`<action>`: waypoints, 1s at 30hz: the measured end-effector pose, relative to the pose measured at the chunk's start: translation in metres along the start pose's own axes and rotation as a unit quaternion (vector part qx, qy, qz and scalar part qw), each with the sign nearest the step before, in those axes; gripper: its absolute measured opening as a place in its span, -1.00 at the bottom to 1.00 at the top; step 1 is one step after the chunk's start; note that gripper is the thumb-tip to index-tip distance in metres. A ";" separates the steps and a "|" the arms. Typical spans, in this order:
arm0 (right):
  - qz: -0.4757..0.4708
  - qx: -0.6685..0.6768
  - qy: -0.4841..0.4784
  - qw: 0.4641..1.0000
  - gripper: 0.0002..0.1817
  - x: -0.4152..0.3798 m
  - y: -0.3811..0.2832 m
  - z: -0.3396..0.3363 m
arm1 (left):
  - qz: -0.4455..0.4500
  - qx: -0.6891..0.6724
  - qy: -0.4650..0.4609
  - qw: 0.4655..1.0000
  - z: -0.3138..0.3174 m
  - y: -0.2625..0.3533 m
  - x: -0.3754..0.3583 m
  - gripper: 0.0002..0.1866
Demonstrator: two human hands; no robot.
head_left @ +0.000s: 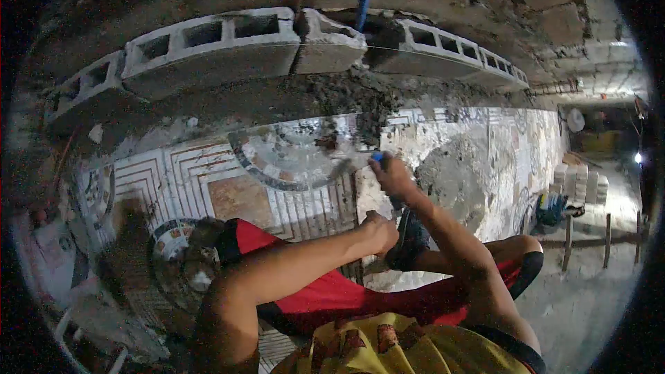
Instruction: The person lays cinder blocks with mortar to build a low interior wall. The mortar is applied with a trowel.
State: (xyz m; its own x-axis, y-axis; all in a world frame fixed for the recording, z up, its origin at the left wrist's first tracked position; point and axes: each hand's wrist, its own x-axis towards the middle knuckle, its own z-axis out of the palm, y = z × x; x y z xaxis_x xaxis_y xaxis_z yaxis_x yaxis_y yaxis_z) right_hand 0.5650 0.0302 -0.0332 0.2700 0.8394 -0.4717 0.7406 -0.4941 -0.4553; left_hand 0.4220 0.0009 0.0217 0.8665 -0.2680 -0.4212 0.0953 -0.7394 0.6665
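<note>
The trowel [350, 163] lies with its blade on the patterned tile floor [180, 173], just below the mortar bed [325, 97] under the concrete blocks [215, 45]. The right hand [393, 174] has its fingers wrapped round the trowel's blue handle. The left hand [377, 232], nearer the body than the trowel, is fisted; I cannot tell what it holds.

Rough grey concrete blocks [211, 48]; gritty mortar [332, 97]; glossy patterned tiles [208, 180].
</note>
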 end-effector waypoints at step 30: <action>-0.162 -0.085 -0.096 0.978 -0.52 0.023 0.066 0.035 | 0.003 0.056 0.067 0.996 0.036 0.020 0.073 -0.79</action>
State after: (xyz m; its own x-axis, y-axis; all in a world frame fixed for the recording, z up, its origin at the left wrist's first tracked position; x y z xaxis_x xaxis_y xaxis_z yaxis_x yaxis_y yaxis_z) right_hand 0.5980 0.0088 -0.1004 -0.1046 0.8798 -0.4637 0.8643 -0.1503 -0.4800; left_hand 0.4697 -0.0558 -0.0181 0.9251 -0.1928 -0.3271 0.0421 -0.8041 0.5930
